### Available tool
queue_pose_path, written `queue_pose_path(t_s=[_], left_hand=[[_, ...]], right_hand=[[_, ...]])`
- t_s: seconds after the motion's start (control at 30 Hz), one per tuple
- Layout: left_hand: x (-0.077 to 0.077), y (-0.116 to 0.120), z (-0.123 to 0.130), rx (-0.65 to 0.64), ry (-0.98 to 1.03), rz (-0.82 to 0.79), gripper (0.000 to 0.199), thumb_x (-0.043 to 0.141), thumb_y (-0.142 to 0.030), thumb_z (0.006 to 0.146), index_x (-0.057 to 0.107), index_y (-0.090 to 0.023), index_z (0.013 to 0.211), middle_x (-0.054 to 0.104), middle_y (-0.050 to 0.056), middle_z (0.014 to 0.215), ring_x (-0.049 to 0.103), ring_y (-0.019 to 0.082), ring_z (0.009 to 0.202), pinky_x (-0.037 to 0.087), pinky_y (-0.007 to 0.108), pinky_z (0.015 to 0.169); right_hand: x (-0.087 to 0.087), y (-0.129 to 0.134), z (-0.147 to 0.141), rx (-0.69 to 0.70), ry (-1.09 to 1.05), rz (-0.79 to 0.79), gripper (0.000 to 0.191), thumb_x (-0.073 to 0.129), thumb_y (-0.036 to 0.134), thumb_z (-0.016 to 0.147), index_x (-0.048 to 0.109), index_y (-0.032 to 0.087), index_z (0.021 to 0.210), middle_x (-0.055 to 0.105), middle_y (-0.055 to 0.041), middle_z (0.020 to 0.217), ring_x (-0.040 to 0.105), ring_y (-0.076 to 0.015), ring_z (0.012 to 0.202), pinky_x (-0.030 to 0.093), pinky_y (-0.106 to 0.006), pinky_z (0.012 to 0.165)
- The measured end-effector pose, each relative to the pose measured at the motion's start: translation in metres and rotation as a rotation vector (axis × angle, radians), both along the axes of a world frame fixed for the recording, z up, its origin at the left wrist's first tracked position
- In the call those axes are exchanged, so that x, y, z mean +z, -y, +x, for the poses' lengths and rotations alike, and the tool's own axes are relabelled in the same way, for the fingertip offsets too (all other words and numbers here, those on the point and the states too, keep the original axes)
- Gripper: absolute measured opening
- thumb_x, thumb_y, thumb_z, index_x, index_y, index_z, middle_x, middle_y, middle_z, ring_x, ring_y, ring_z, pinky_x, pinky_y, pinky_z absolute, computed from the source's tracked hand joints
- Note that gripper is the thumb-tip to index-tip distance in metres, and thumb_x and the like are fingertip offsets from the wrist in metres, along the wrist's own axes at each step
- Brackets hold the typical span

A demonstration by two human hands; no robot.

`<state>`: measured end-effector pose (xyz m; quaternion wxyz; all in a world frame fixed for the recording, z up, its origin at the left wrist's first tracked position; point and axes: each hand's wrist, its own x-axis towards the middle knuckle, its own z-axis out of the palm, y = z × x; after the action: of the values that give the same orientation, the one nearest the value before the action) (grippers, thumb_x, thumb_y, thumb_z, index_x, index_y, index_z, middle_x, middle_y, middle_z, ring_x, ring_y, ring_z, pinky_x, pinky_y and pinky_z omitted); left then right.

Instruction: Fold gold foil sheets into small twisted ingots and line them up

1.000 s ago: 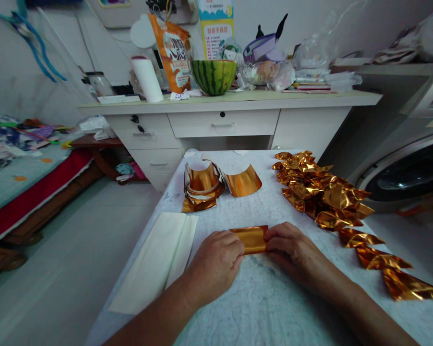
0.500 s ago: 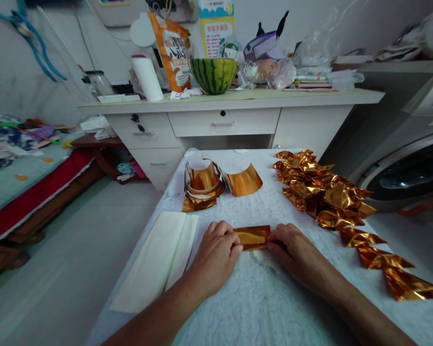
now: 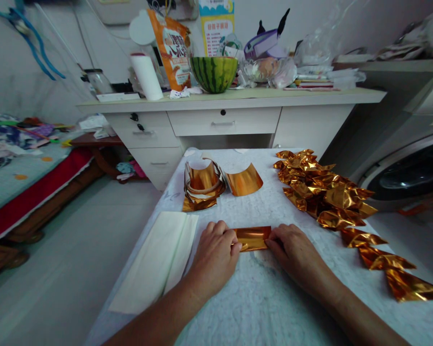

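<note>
I am holding a foil strip (image 3: 253,239) between my left hand (image 3: 218,252) and right hand (image 3: 291,246), and its coppery face is gleaming like smooth, thin metal. The twisted foil pieces (image 3: 334,194) are flashing the same mirror gloss from crinkled facets. The curved foil sheet (image 3: 244,181) is shining evenly, while the curled foil stack (image 3: 202,180) is showing duller, pale edges among glossy layers. The white sheets (image 3: 149,262) are looking matt, like paper or thin cloth; the view is not telling me which. The table cover (image 3: 267,302) is looking like matt, faintly rough cloth. The drawer fronts (image 3: 198,123) are looking smooth, and the bed frame (image 3: 54,211) is showing brown polished wood.
</note>
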<state>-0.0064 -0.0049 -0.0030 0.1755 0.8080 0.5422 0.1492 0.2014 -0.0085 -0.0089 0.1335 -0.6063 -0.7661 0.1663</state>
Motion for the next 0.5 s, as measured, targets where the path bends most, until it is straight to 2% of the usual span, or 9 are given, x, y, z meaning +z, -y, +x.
queue_pose_path(t_s=[0.5], left_hand=[[-0.0012, 0.0003, 0.0012, 0.036, -0.098, 0.051, 0.015, 0.059, -0.023, 0.088, 0.059, -0.019, 0.073, 0.057, 0.005, 0.087, 0.05, 0.024, 0.089, 0.041, 0.039, 0.08]], right_hand=[[-0.0045, -0.0012, -0.0029, -0.036, 0.076, 0.029, 0.018, 0.055, 0.024, 0.09, 0.065, 0.019, 0.076, 0.067, -0.0069, 0.077, 0.059, -0.0229, 0.076, 0.039, -0.034, 0.071]])
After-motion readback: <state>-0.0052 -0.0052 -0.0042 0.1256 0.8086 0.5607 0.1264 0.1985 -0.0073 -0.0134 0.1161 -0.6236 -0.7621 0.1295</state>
